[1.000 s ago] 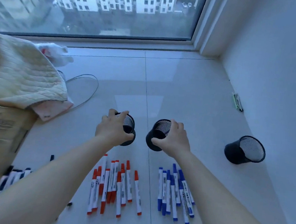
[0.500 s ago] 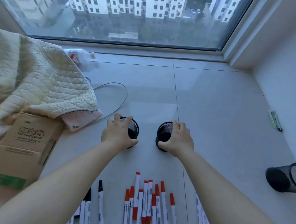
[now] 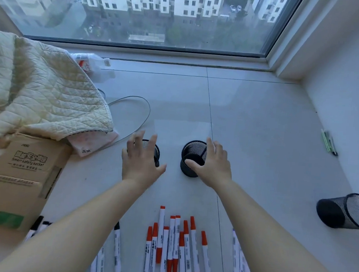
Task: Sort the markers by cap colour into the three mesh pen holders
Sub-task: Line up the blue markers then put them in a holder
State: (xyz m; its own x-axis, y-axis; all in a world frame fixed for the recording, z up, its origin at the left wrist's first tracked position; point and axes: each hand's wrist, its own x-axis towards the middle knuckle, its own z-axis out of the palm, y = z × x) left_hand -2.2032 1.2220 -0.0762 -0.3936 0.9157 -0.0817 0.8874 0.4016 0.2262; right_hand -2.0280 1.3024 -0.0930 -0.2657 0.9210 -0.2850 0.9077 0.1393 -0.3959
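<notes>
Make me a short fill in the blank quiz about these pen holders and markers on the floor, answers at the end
1. The mesh holder at the far right lies on its ____.
2. The markers between the two forearms have ____ caps.
3. The number of mesh holders standing upright is ____.
4. The left hand hovers over the left holder with fingers ____.

Answers: side; red; two; spread

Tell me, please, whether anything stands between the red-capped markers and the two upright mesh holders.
Nothing visible does. Bare floor lies between the red-capped markers and the two upright holders, left and right. Only the left hand and right hand are there, fingers spread open at the holders.
</notes>
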